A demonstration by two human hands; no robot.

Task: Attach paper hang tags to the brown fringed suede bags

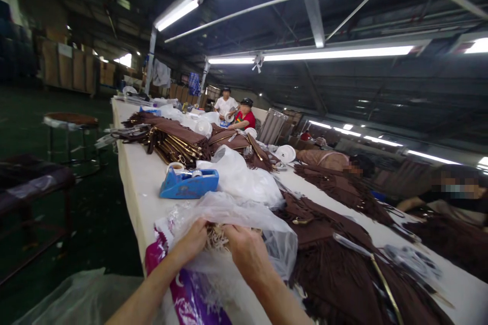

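At the near edge of the table, my left hand [194, 238] and my right hand [247, 248] are close together, fingers curled at the mouth of a thin clear plastic bag [280, 244]. Both appear closed on its film; the fingertips are partly hidden. Between them shows a tangle of beige shredded strips [217, 237]. Under my left forearm lies a shiny purple and magenta package [186, 294]. Just beyond my hands stands a blue tape dispenser [189, 184], beside crumpled white plastic [240, 175].
Brown fringed bags with gold zips [331, 244] lie at the right, and more brown pieces [175, 139] are stacked farther along the white table [131, 172]. A stool [70, 121] stands left. Several people work around the table, including one in a red shirt [247, 119].
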